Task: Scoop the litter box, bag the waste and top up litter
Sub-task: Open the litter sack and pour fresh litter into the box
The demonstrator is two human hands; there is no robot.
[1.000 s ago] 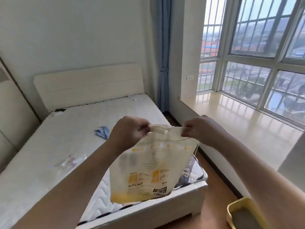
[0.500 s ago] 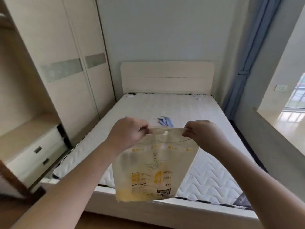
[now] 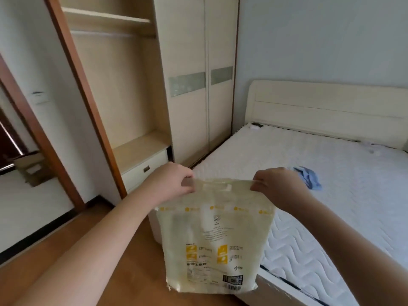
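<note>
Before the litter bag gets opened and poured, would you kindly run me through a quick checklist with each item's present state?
1. Left hand pinches the top edge of the litter bag: ok.
2. Right hand pinches the other top corner: ok.
3. Bag hangs upright, clear of the bed: ok.
4. Bag top torn open: cannot tell.
5. Litter box in view as a pouring target: not ok.
6. Bag intact, no spill on the floor: ok.
</note>
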